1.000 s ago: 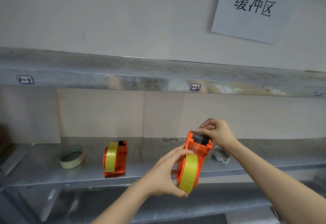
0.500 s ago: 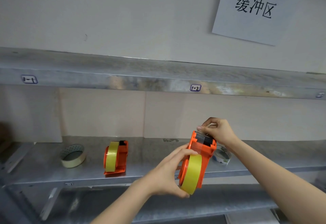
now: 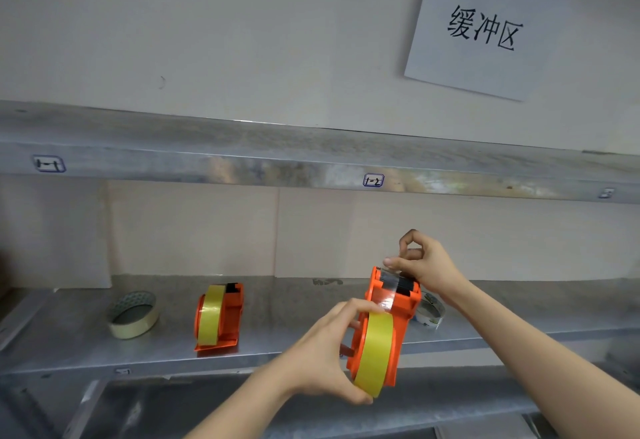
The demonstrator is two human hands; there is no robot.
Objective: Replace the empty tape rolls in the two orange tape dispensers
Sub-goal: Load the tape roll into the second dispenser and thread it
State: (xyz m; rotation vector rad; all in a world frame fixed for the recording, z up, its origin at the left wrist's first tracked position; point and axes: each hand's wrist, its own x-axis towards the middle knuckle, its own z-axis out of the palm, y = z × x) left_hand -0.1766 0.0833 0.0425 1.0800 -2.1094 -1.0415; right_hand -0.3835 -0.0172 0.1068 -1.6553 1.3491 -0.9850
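Observation:
My left hand (image 3: 322,352) grips an orange tape dispenser (image 3: 398,314) by its yellow tape roll (image 3: 375,352), held in the air in front of the shelf. My right hand (image 3: 424,262) pinches the clear tape end at the dispenser's top, by the black cutter. A second orange dispenser (image 3: 221,317) with a yellow roll stands on the metal shelf (image 3: 69,341) to the left. A near-empty roll (image 3: 133,314) lies flat further left. Another near-empty whitish roll (image 3: 429,310) lies behind the held dispenser, partly hidden.
An upper metal shelf (image 3: 242,158) with small labels runs across above. A white paper sign (image 3: 481,30) with black characters hangs on the wall at upper right. A lower metal shelf level shows below the hands.
The tape end has been drawn up over the cutter between the fingers of my right hand, which lifted slightly. The held dispenser stays about where it was.

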